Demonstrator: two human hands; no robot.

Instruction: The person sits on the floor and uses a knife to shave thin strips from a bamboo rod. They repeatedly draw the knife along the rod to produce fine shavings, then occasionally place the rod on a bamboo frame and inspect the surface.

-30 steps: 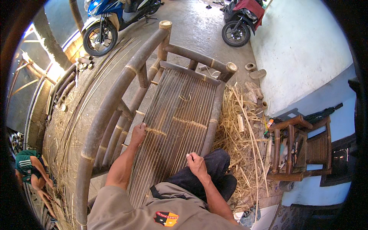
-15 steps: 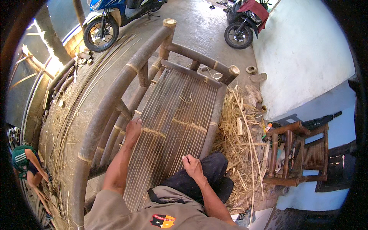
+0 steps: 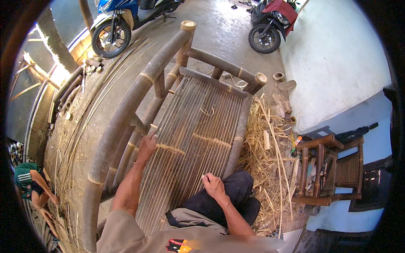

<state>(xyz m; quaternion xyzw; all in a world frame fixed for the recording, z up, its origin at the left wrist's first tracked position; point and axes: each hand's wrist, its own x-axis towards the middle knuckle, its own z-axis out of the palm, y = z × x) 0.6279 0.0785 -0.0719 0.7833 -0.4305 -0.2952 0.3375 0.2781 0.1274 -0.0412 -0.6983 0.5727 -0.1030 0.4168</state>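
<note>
I sit on a bamboo bench (image 3: 171,185) whose seat is made of thin parallel slats. My left hand (image 3: 147,146) is closed at the seat's left edge, beside a short light peg (image 3: 154,126) and the lower rail; what its fingers grip is hidden. My right hand (image 3: 214,187) rests by my dark-trousered knee (image 3: 236,185), fingers curled in a pinch over the slats; anything in them is too small to make out. A loose curled strip (image 3: 206,111) lies on the far slats. Pale bindings (image 3: 169,148) cross the seat near my left hand.
Thick bamboo rails (image 3: 120,114) frame the bench's left side. Straw-like shavings (image 3: 261,164) pile up at its right, near a small bamboo chair (image 3: 327,170) holding tools. Long strips (image 3: 90,92) lie on the left floor, where another person (image 3: 31,181) crouches. Two motorbikes (image 3: 112,36) stand beyond.
The view has shifted slightly, so the bench appears a little farther right and lower. Both my hands keep nearly the same places. The crouching person's arm has moved.
</note>
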